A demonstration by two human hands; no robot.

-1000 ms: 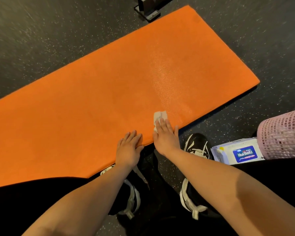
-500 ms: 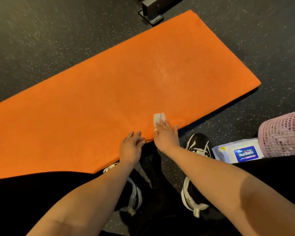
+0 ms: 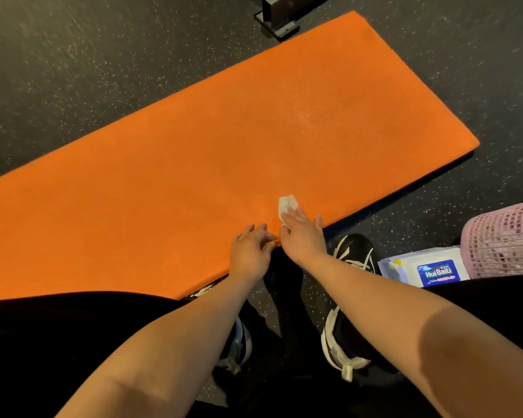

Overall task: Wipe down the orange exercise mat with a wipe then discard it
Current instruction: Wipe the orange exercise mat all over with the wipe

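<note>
Off the right end of the orange mat's (image 3: 224, 161) near edge, the wipe pack (image 3: 423, 270) and the pink mesh basket (image 3: 504, 236) stood touching on the floor. The basket was probably where the wipe would go afterwards.

Your left grip (image 3: 249, 254) rested on that near edge, fingers loosely bent and holding nothing, which made a good brace. Just beside it, your right grip (image 3: 302, 236) lay flat, straight fingers pressing the wipe (image 3: 287, 205) onto the mat a little in from the edge, so the wipe was pinned rather than pinched.

The wipe sat bunched small and poked out past your fingertips. I judge you would have done better to spread it wider under the palm and press evenly. Overlapping strokes toward the far edge would have suited, as most of the mat lay beyond the wipe.
</note>
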